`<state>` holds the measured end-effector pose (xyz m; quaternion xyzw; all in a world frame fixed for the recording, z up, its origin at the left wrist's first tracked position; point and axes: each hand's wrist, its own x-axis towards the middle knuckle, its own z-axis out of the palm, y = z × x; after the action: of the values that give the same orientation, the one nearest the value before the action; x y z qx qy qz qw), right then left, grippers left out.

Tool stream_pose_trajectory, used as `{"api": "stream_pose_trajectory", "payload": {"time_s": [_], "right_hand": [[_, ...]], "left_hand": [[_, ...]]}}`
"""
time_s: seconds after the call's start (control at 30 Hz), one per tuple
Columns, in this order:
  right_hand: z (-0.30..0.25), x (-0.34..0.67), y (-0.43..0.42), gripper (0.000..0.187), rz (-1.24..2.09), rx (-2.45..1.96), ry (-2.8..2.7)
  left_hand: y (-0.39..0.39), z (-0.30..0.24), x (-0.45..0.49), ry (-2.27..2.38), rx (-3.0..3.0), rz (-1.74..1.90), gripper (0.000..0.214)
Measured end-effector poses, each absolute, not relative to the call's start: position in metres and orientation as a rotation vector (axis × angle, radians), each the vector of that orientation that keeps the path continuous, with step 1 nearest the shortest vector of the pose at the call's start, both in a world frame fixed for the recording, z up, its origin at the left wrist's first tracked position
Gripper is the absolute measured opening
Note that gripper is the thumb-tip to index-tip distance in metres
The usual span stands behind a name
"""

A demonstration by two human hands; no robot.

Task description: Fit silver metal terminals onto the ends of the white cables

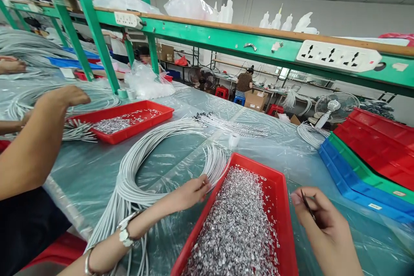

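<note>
My left hand [192, 192], with a watch and a bangle on the arm, is closed at the lower ends of a fan of thin grey cables [215, 164]. Its fingertips pinch a cable there, just left of a red tray [287, 207]. Many small shiny metal pieces [239, 220] fill most of that tray, with its right side thinly strewn. Beyond the tray's right wall, my right hand [326, 228] is closed around dark tweezers [307, 205], whose points are hard to make out. A large looped bundle of grey cables [129, 172] lies under and behind my left forearm.
At left, a co-worker's arm [39, 138] reaches near a second red tray [142, 131] of metal pieces. Stacked red, green and blue trays [371, 159] stand at right. More cables [236, 125] and a white roll [234, 139] lie behind. A green shelf frame [220, 39] crosses above.
</note>
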<state>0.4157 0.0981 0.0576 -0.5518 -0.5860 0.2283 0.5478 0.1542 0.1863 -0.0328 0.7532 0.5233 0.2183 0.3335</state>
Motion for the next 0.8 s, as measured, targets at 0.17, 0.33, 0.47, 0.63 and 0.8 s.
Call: {"api": "stream_pose_trajectory", "payload": {"time_s": [0.17, 0.33, 0.47, 0.63, 0.8], "right_hand": [[0.048, 0.417, 0.105, 0.019, 0.624, -1.297, -1.466], [0.045, 0.411, 0.105, 0.022, 0.686, -1.281, -1.527], [0.046, 0.406, 0.103, 0.021, 0.769, -1.228, -1.614], [0.051, 0.402, 0.098, 0.015, 0.923, -1.133, -1.661], [0.055, 0.402, 0.095, 0.012, 0.993, -1.177, -1.675]], "left_hand": [[0.165, 0.006, 0.188, 1.113, 1.847, 0.795, 0.038], [0.133, 0.027, 0.224, 0.956, 1.831, 0.887, 0.039], [0.112, 0.033, 0.236, 0.877, 1.817, 0.915, 0.042], [0.108, 0.038, 0.239, 0.855, 1.813, 1.008, 0.037], [0.108, 0.035, 0.237, 0.789, 1.899, 1.084, 0.028]]}}
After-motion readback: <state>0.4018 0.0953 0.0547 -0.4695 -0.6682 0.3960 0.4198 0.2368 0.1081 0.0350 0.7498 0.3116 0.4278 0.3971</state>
